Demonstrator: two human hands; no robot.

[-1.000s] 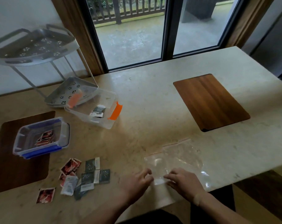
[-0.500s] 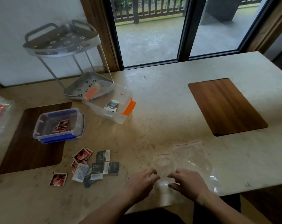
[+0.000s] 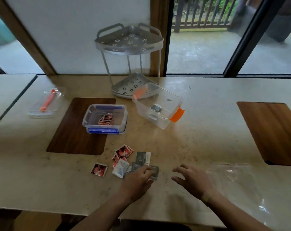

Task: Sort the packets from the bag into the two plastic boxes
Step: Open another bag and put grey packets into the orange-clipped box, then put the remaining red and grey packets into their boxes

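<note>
- The left hand (image 3: pixel 138 178) is lying over the near edge of the loose packets (image 3: pixel 133 160) on the counter (image 3: pixel 199 134); its fingers (image 3: pixel 147 170) are curling onto a dark grey packet (image 3: pixel 153 170), though whether they are actually pinching it cannot be told.
- The right hand (image 3: pixel 191 179) is hovering just above the counter, between the packets and the bag, with its fingers (image 3: pixel 179 169) spreading loosely and holding nothing.
- The clear plastic bag (image 3: pixel 238 174) is lying flat on the counter to the right of that hand, apart from it.
- Red-and-white packets are sitting at the left of the heap, dark grey ones at the right, and a white sachet (image 3: pixel 120 168) is lying between them; one red packet (image 3: pixel 99 169) is lying alone further left.
- The blue-rimmed box (image 3: pixel 123 117) is standing partly on a wooden mat (image 3: pixel 74 130), with red packets inside.
- The orange-clipped box (image 3: pixel 168 120) is standing just right of it, with dark packets inside.
- A metal corner rack (image 3: pixel 129 42) is standing behind the boxes.
- A clear lid with an orange clip (image 3: pixel 46 104) is lying at the far left.
</note>
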